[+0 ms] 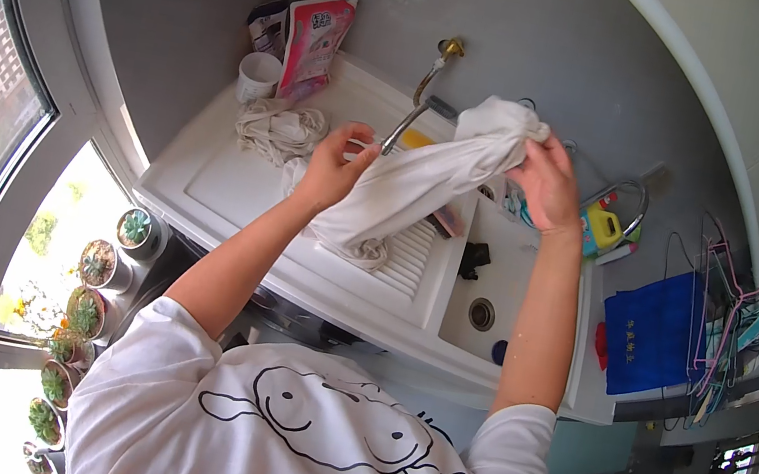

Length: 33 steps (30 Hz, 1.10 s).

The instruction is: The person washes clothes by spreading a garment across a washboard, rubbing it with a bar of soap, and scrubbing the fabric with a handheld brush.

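Observation:
A long white cloth stretches from the upper right down across the ribbed washboard of the sink counter. My right hand grips its raised, bunched end, fingers closed on the fabric. At the cloth's left edge is my left hand, its fingers curled beside the metal faucet spout; whether they hold the spout or the cloth cannot be made out. The cloth's lower end lies crumpled on the washboard. Another crumpled white cloth rests on the counter to the left.
A pink pouch and a white cup stand at the back left. The sink basin has a drain and a small black object. Further right are a yellow bottle, a blue bag and hangers. Potted succulents line the window.

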Tool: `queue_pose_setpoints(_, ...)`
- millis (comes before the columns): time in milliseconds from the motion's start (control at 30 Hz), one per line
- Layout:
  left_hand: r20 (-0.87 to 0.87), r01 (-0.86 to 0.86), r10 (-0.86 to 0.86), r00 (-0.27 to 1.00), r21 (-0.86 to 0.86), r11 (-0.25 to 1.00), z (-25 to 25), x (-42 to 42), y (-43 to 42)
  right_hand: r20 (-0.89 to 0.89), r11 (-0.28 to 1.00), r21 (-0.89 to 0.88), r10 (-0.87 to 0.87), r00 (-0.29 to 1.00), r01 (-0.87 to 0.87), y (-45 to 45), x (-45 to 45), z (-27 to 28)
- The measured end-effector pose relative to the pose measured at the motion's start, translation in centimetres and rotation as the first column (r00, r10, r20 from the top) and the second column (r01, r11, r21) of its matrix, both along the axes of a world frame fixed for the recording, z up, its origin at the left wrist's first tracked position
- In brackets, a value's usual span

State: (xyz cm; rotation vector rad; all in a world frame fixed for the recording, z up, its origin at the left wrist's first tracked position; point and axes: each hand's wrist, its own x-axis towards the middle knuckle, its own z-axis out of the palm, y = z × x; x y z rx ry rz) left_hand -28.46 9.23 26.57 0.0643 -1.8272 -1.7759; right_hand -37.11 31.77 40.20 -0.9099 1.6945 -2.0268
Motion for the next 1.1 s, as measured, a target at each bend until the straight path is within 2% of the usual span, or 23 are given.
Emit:
queue_pose_setpoints(33,0.132,-0.062,0.091,0.987,-0.207,0.976,-1.9,-0.6,-1.7,0.017,0.991,-0.128,0.045,0.999,-0.043,0.5,0.2,1.2)
queue_pose_setpoints(67,0.136,-0.061,0.090,0.987,-0.203,0.977,-4.7,-1.3,-2.6,0.047,0.973,-0.229,0.036,0.998,-0.024,0.9,0.5,2.1)
queue_pose_setpoints(133,0.110,-0.184,0.358,0.927,-0.699,0.691,-9.9,-3.4,-3.3,0.096,0.897,-0.426,0.174,0.980,-0.118,1.5,0.7,3.5)
queue_pose_setpoints(167,0.351,0.007,0.276,0.895,-0.629,0.778,-11.1,-3.7,-2.9,0.099,0.899,-0.422,0.175,0.980,-0.118,2.1,0.2,3.6)
queue_pose_setpoints(200,0.385,0.028,0.324,0.864,-0.679,0.733,-11.1,-2.9,-2.3,0.096,0.901,-0.428,0.121,0.988,-0.069,2.7,-0.3,3.4)
queue_pose_setpoints(267,0.572,0.308,0.109,0.813,-0.581,0.753,-11.2,-2.9,-2.7,0.093,0.904,-0.427,0.067,0.993,-0.021,3.2,-0.9,2.7)
queue_pose_setpoints(333,0.436,0.206,0.022,0.900,-0.468,0.859,-12.9,-3.0,-4.4,0.378,0.778,-0.295,-0.438,0.816,0.555,3.5,-0.2,1.5)
queue_pose_setpoints(367,0.408,0.330,-0.302,0.861,0.003,0.944,-13.7,-3.5,-5.5,-0.071,0.760,-0.115,-0.649,0.758,0.640,4.7,-1.3,-0.5)
queue_pose_setpoints(400,0.493,0.303,-0.291,0.820,0.059,0.951,-8.5,-1.5,-5.2,-0.529,0.657,0.012,-0.636,0.563,0.754,6.1,-2.5,-3.1)
queue_pose_setpoints(433,0.533,0.250,-0.303,0.790,0.171,0.953,-6.5,-1.1,-5.0,-0.525,0.569,0.249,-0.601,0.603,0.784,6.0,-1.6,-5.2)
queue_pose_setpoints(467,0.569,0.189,-0.320,0.758,0.278,0.942,-5.2,-1.3,-4.8,-0.679,0.616,0.270,-0.423,0.600,0.740,5.4,-0.7,-7.6)
queue_pose_setpoints(567,0.524,0.327,-0.462,0.716,0.333,0.885,-2.6,-3.0,-3.2,-0.572,0.814,0.327,-0.234,0.786,0.481,0.4,3.2,-12.5)
queue_pose_setpoints(600,0.526,0.339,-0.467,0.711,0.326,0.882,-1.1,-2.8,-2.2,-0.596,0.873,0.277,-0.172,0.784,0.402,-1.3,4.1,-13.3)
queue_pose_setpoints(633,0.478,0.416,-0.563,0.674,0.383,0.824,0.6,-2.2,-1.0,-0.737,0.875,0.169,-0.194,0.647,0.454,-3.1,5.0,-13.5)
queue_pose_setpoints(667,0.425,0.489,-0.651,0.629,0.434,0.757,1.7,-2.1,-0.2,-0.739,0.871,0.161,-0.206,0.641,0.465,-4.1,5.2,-13.6)
queue_pose_setpoints(767,0.434,0.514,-0.660,0.613,0.415,0.751,2.9,-2.3,-0.1,-0.669,0.803,0.146,-0.350,0.656,0.577,-4.5,4.1,-13.6)
queue_pose_setpoints(800,0.428,0.516,-0.693,0.580,0.465,0.719,3.8,-1.9,-0.4,-0.412,0.877,0.195,-0.334,0.848,0.440,-3.3,2.6,-14.1)
queue_pose_setpoints(833,0.320,0.469,-0.767,0.556,0.642,0.607,5.0,-1.3,-0.7,-0.119,0.939,0.194,-0.265,0.957,0.284,-2.5,2.1,-13.5)
queue_pose_setpoints(867,0.318,0.470,-0.764,0.561,0.638,0.610,3.9,-2.3,-2.1,-0.043,0.932,0.129,-0.336,0.941,0.339,-1.9,2.0,-12.8)
queue_pose_setpoints(933,-0.220,0.613,-0.815,0.536,0.765,0.197,0.3,-5.1,-5.2,0.002,0.900,0.048,-0.433,0.901,0.432,-0.4,0.9,-12.9)
queue_pose_setpoints(967,-0.223,0.615,-0.814,0.537,0.763,0.197,0.9,-4.8,-5.2,-0.002,0.901,0.048,-0.431,0.902,0.431,-0.1,0.7,-13.1)
queue_pose_setpoints(1033,0.024,0.360,-0.485,0.874,0.639,0.680,2.7,-3.8,-4.4,0.303,0.918,-0.061,-0.357,0.884,0.392,0.5,0.6,-13.5)
queue_pose_setpoints(1100,0.236,0.229,-0.337,0.912,0.389,0.892,2.8,-2.8,-2.2,0.367,0.916,-0.112,-0.322,0.873,0.385,0.4,0.8,-13.8)
